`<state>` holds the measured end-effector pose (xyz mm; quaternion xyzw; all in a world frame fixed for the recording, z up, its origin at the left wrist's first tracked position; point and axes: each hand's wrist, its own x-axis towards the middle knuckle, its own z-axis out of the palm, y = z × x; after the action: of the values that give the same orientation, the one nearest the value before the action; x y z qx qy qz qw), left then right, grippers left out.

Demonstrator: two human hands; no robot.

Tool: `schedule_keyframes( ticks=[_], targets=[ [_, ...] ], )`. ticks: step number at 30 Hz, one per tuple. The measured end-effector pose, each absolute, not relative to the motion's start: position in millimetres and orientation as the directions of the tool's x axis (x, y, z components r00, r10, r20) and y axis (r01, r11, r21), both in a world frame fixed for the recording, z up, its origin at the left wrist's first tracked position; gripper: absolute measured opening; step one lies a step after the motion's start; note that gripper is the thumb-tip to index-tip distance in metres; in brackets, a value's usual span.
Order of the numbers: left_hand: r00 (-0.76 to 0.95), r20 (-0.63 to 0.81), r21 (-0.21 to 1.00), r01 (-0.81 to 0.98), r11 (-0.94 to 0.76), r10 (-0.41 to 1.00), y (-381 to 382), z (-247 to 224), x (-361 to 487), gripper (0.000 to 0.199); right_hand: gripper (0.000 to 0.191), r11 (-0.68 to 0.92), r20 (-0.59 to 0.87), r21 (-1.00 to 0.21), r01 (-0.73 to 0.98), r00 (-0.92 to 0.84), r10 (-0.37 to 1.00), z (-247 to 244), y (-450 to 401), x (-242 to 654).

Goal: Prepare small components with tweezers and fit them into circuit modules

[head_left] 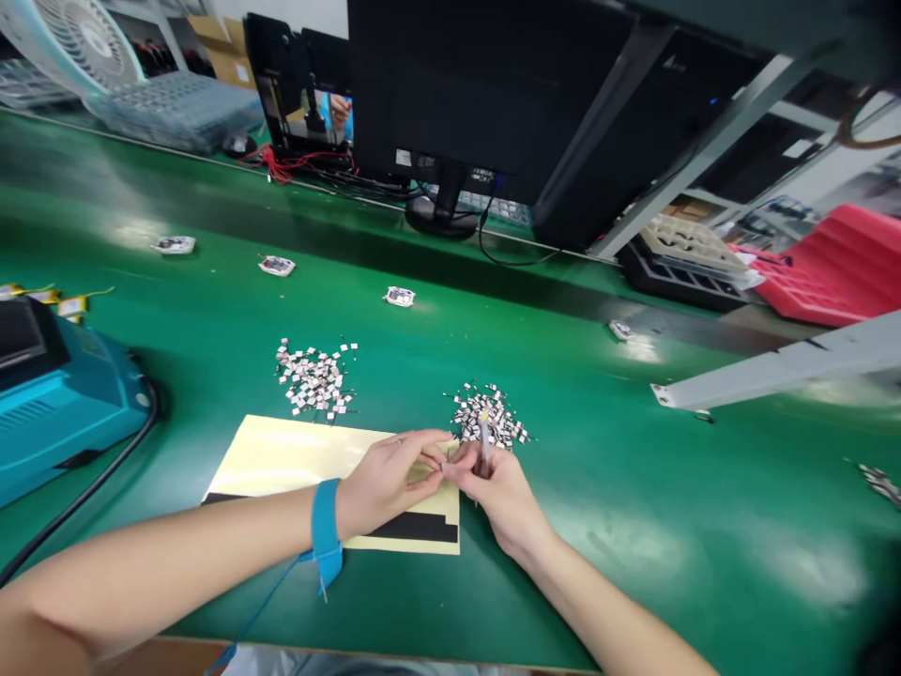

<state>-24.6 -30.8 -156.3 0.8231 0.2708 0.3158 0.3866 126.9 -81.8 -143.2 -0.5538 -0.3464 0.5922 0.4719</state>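
Green bench (598, 526) in a cluttered workshop. Left to right: one teal machine (63, 404), one cream sheet (282, 460), two heaps of tiny chips (313, 378), four small boards (276, 266) scattered beyond. Left grip (384, 483) pinched nearly shut above the sheet, any hold too small to tell; right grip (493, 498) closed on one slim tool (484, 441), just below the second heap.

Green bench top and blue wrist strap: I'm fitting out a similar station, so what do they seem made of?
The glossy green bench top looks like smooth rubber, vinyl or coated board, given the glare on it. The matte blue wrist strap looks like fabric webbing, bending softly round the wrist; any weave is too small to confirm.
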Motion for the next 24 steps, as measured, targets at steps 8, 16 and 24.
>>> schedule_keyframes(
  ticks=[8, 16, 24],
  targets=[
    [0.696, 0.269, 0.864, 0.132, -0.487, 0.666, -32, -156, -22, 0.031, 0.028, -0.32, -0.32, -0.947, 0.002, 0.01, 0.947, -143, -82, 137],
    [0.66, 0.268, 0.444, 0.563, -0.698, 0.702, 45, -130, -46, 0.027, 0.022, -0.072, 0.071, -0.736, 0.673, 0.183, 0.981, -146, -67, 182],
    [0.659, 0.186, 0.223, 0.694, -0.684, 0.729, 111, -144, -79, 0.028, 0.02, 0.136, 0.027, -0.614, 0.778, -0.151, 0.988, -139, -90, 149]
  ],
)
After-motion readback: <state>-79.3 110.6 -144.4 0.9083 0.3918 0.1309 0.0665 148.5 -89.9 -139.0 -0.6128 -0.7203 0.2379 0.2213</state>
